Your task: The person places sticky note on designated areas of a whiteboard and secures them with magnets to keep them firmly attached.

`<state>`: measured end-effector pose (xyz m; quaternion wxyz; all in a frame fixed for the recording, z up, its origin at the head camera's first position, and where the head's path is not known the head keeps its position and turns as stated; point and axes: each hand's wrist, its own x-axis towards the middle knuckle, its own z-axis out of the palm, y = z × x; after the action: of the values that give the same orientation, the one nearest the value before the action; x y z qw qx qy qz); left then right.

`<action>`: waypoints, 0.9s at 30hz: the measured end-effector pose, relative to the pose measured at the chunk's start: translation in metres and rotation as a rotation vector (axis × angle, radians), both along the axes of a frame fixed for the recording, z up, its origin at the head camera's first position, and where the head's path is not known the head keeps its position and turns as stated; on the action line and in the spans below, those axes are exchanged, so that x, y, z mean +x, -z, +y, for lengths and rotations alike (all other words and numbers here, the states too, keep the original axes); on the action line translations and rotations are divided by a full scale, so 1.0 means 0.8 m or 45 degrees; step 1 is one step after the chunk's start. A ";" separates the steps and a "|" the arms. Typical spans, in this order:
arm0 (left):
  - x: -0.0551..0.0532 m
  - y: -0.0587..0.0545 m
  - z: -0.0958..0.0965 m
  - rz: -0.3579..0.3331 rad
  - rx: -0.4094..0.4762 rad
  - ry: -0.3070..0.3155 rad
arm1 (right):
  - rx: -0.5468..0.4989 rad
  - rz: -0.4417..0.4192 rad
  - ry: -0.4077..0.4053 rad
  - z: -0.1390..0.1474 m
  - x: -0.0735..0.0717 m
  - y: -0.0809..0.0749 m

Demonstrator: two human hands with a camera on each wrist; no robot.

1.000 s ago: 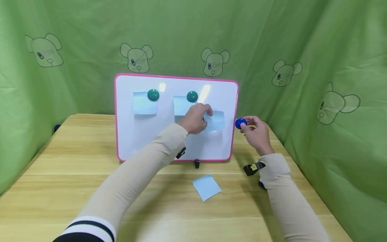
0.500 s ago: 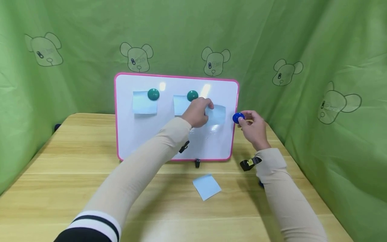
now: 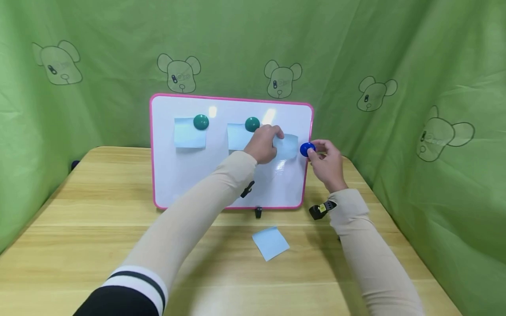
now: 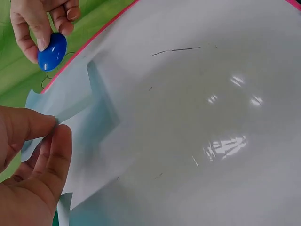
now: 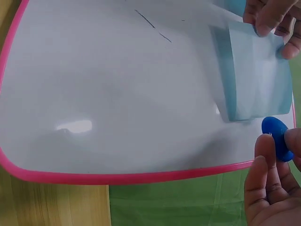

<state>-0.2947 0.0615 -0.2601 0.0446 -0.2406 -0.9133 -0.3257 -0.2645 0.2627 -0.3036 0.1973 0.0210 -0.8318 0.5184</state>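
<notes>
My left hand (image 3: 264,144) pinches a light blue sticky note (image 3: 287,147) by its edge, in front of the right part of a pink-framed whiteboard (image 3: 189,180). In the left wrist view the note (image 4: 70,89) bends and stands off the board, its shadow falling beside it. Between thumb and fingers my right hand (image 3: 327,164) holds a round blue magnet (image 3: 307,149) at the board's right edge, just right of the note. The right wrist view shows this magnet (image 5: 276,137) close to the note's edge.
Two more blue notes, one at left (image 3: 189,134) and one in the middle (image 3: 237,136), hang under green magnets (image 3: 201,122). Another blue note (image 3: 270,243) lies on the wooden table (image 3: 99,245). A black clip-like foot (image 3: 258,212) sits below the board. Green cloth (image 3: 229,35) surrounds the table.
My left hand has raised its note and shifted it slightly right. My right hand has brought the blue magnet up and left, nearer the note.
</notes>
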 end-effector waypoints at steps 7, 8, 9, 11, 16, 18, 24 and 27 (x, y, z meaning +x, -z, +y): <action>-0.004 0.001 0.002 0.031 -0.036 -0.013 | -0.037 0.006 -0.010 -0.006 -0.005 0.001; -0.005 0.001 0.002 0.030 -0.036 -0.021 | -0.042 0.008 -0.013 -0.006 -0.006 0.001; -0.006 0.001 0.002 0.032 -0.037 -0.029 | -0.051 0.014 -0.018 -0.007 -0.007 0.002; -0.008 0.001 0.002 0.029 -0.038 -0.042 | -0.052 0.027 -0.024 -0.007 -0.008 0.003; -0.010 0.001 0.002 0.016 -0.031 -0.060 | -0.014 0.063 -0.018 -0.012 -0.014 0.003; -0.011 0.000 0.003 0.015 -0.030 -0.064 | 0.002 0.068 -0.007 -0.014 -0.015 0.002; -0.013 0.001 0.007 0.017 -0.024 -0.081 | -0.006 0.075 0.001 -0.022 -0.020 -0.005; -0.014 0.000 0.008 0.003 -0.017 -0.083 | -0.001 0.085 0.007 -0.024 -0.023 -0.005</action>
<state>-0.3057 0.0679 -0.2603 0.0547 -0.2113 -0.9227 -0.3178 -0.2829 0.2433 -0.2993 0.2262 0.0359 -0.8246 0.5173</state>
